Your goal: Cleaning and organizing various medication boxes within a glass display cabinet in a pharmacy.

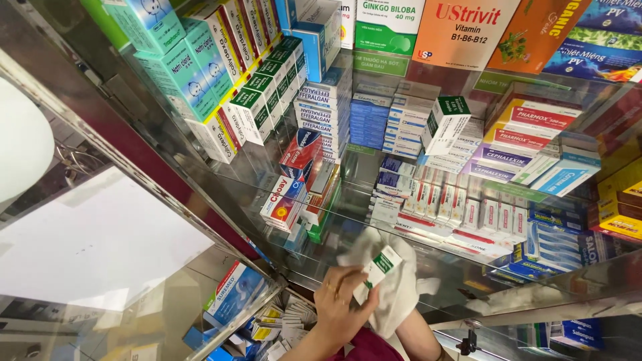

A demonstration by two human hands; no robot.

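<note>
My left hand (340,304), a ring on one finger, grips a small white-and-green medicine box (381,265) at the bottom centre, in front of a glass shelf (428,294). A white cloth (398,294) is wrapped around the box's far side and hangs down to the right of it. My right hand is hidden under that cloth. Only its forearm (418,334) shows, rising from the bottom edge to the cloth.
Glass shelves hold rows of medicine boxes: green-and-white ones (257,100) upper left, red-and-white ones (468,210) just behind the hands, blue ones (555,237) to the right. A metal cabinet frame (134,134) and glass pane (100,254) lie left. More boxes (234,294) sit below.
</note>
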